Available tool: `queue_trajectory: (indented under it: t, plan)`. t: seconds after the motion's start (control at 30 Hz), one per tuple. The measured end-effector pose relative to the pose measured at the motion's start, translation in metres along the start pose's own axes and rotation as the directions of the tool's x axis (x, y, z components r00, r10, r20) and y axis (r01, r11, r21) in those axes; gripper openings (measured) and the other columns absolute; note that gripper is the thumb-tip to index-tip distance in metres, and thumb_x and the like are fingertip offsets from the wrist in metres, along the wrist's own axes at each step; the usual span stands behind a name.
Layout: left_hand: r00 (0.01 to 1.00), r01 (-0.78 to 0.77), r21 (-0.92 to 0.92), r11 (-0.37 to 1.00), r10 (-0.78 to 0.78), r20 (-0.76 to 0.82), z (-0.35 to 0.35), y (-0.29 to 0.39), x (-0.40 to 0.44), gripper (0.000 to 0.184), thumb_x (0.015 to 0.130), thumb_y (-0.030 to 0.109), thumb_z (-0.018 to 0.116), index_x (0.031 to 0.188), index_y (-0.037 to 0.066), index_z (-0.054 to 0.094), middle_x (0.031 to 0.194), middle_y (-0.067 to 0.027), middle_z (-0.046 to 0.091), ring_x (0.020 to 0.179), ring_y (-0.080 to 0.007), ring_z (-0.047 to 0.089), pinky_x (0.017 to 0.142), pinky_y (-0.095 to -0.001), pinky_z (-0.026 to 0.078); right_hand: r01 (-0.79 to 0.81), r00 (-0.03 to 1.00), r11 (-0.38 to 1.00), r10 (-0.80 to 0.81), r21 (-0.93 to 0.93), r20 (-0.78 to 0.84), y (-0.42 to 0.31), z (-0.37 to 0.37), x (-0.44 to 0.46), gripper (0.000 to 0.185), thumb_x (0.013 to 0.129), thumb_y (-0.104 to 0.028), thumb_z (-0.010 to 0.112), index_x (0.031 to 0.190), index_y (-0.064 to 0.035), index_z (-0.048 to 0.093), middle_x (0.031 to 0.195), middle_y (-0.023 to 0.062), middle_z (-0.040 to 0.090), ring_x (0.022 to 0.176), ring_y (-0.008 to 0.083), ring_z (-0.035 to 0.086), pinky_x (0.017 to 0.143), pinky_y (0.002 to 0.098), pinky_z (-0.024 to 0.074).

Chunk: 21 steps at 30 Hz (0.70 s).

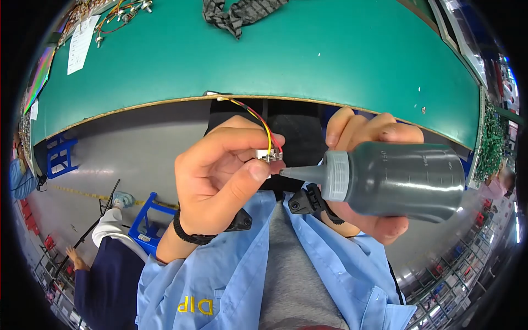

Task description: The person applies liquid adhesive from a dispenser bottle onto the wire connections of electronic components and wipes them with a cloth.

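My left hand [223,173] pinches a small metal component with soldered terminals [270,156] between thumb and fingers. Red, yellow and black wires [258,116] rise from it in a curve to a white connector [221,98] at the table edge. My right hand [374,129] is wrapped round a translucent squeeze bottle [407,179] with dark contents and graduation marks. The bottle lies tilted sideways, its nozzle [302,173] pointing left. The nozzle tip is close beside the component; whether they touch I cannot tell.
The green table [330,60] spans the front. On it lie a dark crumpled cloth [239,15], a paper sheet [82,45] and wired parts [127,14]. Green circuit boards [489,146] are at right. A blue stool [148,223] and another person [113,275] are at left.
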<state>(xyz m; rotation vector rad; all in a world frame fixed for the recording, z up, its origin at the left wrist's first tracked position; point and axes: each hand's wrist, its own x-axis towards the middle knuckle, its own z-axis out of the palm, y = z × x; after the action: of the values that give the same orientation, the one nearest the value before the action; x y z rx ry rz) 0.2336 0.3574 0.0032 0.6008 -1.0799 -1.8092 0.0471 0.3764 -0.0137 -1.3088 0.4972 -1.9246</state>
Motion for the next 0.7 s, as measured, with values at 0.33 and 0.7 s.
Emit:
queue_trajectory:
  t: [0.33,0.7]
  plan:
    - [0.982,-0.184,0.179,0.967,0.172,0.079,0.0044,-0.0018,0.0022,0.025,0.079,-0.007,0.063,0.104,-0.012,0.059,0.098,-0.0230,0.060,0.084,-0.0226,0.059,0.076,-0.0321,0.049,0.073,0.989,0.997,-0.071,0.012,-0.129,0.0028,0.0032,-0.0024,0.076,0.075,-0.061,0.061,0.112,0.0038,0.046,0.078,0.0084,0.049,0.056,0.0162,0.045,0.059,0.0327,0.0362]
    - [0.984,-0.176,0.225,0.958,0.165,0.067,0.0070,-0.0003,0.0028,0.028,0.077,-0.007,0.067,0.103,-0.012,0.060,0.098,-0.0215,0.062,0.085,-0.0232,0.059,0.076,-0.0319,0.050,0.106,0.977,0.993,-0.112,-0.041,-0.180,0.0057,0.0047,-0.0024,0.076,0.075,-0.063,0.058,0.108,0.0042,0.047,0.075,0.0092,0.049,0.049,0.0166,0.044,0.051,0.0301,0.0361]
